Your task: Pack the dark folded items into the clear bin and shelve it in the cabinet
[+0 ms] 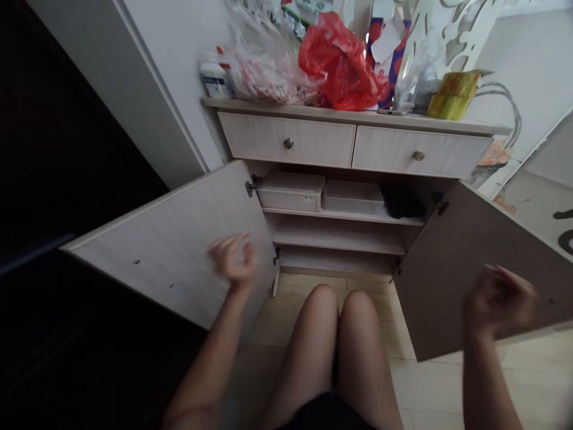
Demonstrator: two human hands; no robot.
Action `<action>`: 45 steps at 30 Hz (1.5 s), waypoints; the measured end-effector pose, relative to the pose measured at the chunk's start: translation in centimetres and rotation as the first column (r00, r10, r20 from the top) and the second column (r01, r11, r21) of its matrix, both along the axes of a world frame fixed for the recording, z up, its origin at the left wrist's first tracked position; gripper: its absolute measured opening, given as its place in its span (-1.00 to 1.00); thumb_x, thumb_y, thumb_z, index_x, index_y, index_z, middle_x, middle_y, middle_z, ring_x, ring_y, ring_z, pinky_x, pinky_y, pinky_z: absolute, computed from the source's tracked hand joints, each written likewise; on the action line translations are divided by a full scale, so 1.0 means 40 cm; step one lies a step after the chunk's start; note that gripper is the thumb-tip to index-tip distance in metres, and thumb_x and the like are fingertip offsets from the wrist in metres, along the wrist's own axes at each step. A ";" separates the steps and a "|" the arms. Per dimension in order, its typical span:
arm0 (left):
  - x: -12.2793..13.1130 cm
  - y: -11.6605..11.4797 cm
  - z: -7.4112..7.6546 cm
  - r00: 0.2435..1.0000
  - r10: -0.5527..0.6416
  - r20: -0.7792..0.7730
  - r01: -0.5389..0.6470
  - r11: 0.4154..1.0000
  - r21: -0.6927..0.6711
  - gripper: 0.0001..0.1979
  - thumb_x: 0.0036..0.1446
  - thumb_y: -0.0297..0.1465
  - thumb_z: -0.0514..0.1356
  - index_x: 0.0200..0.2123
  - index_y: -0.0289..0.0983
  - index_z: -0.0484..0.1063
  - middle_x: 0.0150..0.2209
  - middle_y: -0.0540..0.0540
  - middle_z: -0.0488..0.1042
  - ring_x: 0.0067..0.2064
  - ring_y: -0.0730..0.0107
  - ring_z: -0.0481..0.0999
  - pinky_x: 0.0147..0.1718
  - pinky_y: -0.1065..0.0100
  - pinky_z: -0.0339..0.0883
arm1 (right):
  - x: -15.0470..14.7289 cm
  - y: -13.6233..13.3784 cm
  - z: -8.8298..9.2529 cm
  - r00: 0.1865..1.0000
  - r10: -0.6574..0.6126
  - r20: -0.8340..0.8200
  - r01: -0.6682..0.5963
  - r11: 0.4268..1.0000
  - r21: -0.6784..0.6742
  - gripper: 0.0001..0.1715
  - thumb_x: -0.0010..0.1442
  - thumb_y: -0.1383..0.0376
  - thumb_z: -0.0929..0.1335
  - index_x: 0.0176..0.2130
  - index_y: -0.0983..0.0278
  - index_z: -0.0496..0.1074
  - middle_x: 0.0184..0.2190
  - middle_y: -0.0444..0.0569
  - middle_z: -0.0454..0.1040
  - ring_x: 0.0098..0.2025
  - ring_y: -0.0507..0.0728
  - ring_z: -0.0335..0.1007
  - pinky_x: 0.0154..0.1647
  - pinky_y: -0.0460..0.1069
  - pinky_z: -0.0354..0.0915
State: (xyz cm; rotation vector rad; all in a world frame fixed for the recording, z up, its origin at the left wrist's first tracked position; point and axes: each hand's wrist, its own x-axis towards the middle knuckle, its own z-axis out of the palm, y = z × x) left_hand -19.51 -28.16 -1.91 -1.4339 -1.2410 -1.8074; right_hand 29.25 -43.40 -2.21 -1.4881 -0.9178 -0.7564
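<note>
In front of me stands a pale cabinet with both of its doors swung outward. My left hand, somewhat blurred, is in front of the inner face of the left door. Its fingers are loosely curled, with a gap to the thumb and nothing between them. Over by the right door is my right hand, smeared by motion, its fingers half bent and apart. I see nothing in it. Neither hand visibly grips a door. On the upper shelf are a white drawer box, a translucent bin and a dark item.
Two closed drawers with a left knob and a right knob sit above the shelves. The cabinet top holds a red plastic bag, a clear bag, a white bottle and a yellow package. My knees are below.
</note>
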 end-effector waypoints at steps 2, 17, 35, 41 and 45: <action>0.126 0.111 0.033 0.945 -0.287 -0.159 0.228 0.923 -0.308 -0.69 0.23 -0.14 0.11 -0.35 -0.19 0.54 -0.34 -0.15 0.61 -0.17 0.14 0.55 0.00 0.02 0.34 | -0.062 0.149 0.026 0.969 0.209 0.135 -0.200 0.977 -0.076 -0.64 0.31 0.04 0.26 -0.21 0.23 0.48 -0.31 0.07 0.48 -0.29 0.20 0.38 -0.21 0.09 0.28; 0.481 0.547 0.069 0.655 -0.626 -0.422 0.016 0.570 -0.821 -0.76 0.18 -0.57 0.11 -0.37 -0.32 0.59 -0.34 -0.31 0.58 0.06 0.00 0.44 0.14 0.02 0.11 | -0.102 0.742 0.043 0.926 0.332 0.182 0.019 0.440 -0.898 -0.71 0.35 0.37 0.30 -0.03 0.28 0.58 -0.08 0.16 0.56 -0.09 0.21 0.42 -0.24 -0.01 0.20; 0.146 -0.129 -0.109 0.530 -0.631 -0.567 0.321 0.768 -0.554 -0.69 0.35 -0.51 0.02 -0.10 -0.24 0.57 -0.27 -0.13 0.60 -0.06 0.19 0.46 -0.07 0.18 0.25 | -0.176 -0.005 -0.092 0.669 0.674 0.314 -0.293 0.626 -0.722 -0.69 0.41 0.37 0.25 -0.10 0.27 0.59 -0.23 0.03 0.60 -0.28 0.14 0.36 -0.23 0.01 0.18; 0.117 -0.248 -0.198 0.587 -0.690 -0.424 0.353 0.689 -0.633 -0.72 0.33 -0.47 0.07 -0.14 -0.18 0.60 -0.29 -0.10 0.62 -0.10 0.24 0.51 -0.09 0.20 0.30 | -0.219 -0.079 -0.166 0.690 0.676 0.260 -0.299 0.593 -0.748 -0.70 0.41 0.37 0.26 -0.17 0.22 0.60 -0.29 -0.01 0.60 -0.29 0.12 0.38 -0.28 0.01 0.15; 0.132 -0.249 -0.258 0.727 -0.670 -0.152 0.446 0.629 -0.637 -0.79 0.30 -0.30 0.14 -0.25 -0.15 0.59 -0.24 -0.13 0.62 -0.02 0.16 0.51 0.04 0.10 0.31 | -0.224 -0.071 -0.178 0.700 0.669 0.248 -0.298 0.590 -0.751 -0.68 0.39 0.40 0.27 -0.21 0.22 0.61 -0.30 -0.02 0.61 -0.29 0.12 0.41 -0.28 0.00 0.19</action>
